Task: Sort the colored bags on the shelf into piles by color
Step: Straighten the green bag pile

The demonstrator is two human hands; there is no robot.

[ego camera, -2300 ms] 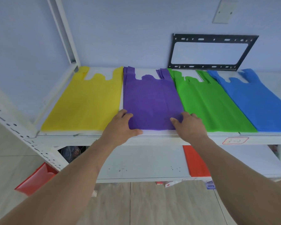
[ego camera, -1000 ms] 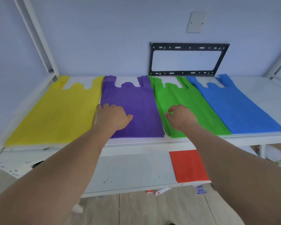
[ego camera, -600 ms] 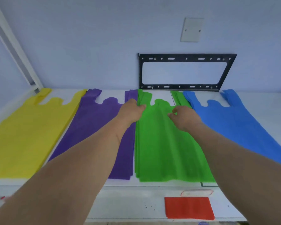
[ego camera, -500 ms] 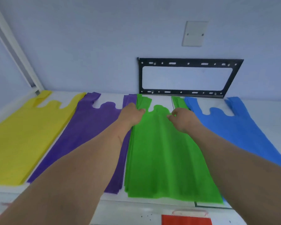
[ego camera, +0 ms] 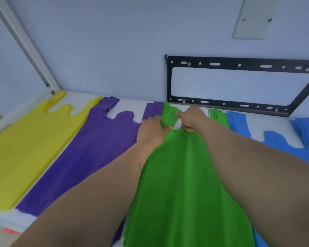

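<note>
- Four flat bag piles are laid side by side on the white shelf (ego camera: 128,106), handles pointed toward the wall at 12 o'clock.
- Yellow pile (ego camera: 29,148) is seen at 9 o'clock; purple pile (ego camera: 89,157) lies just beside it, edges close or touching.
- Green pile (ego camera: 182,193) runs from centre down to 6 o'clock, its left edge overlapped onto the purple pile near the bottom.
- Blue pile (ego camera: 275,141) is placed at 3 o'clock, just beside the green, partly hidden by the right forearm.
- Left hand (ego camera: 152,132) is set on the green pile's left handle area, fingers curled; the green fabric appears pinched, grip clenched on it.
- Right hand (ego camera: 191,118) is closed at the green pile's handle cutout, at about 12 o'clock of the pile; fabric seems gripped, though exactly which layer cannot be told.
- Black metal bracket (ego camera: 239,65) is mounted on the wall at 1 o'clock, a blank wall plate (ego camera: 253,18) above it.
- White shelf post (ego camera: 23,45) is seen at 10 o'clock.
- A red scrap (ego camera: 10,231) shows at 7 o'clock, below the shelf edge, blurred.
</note>
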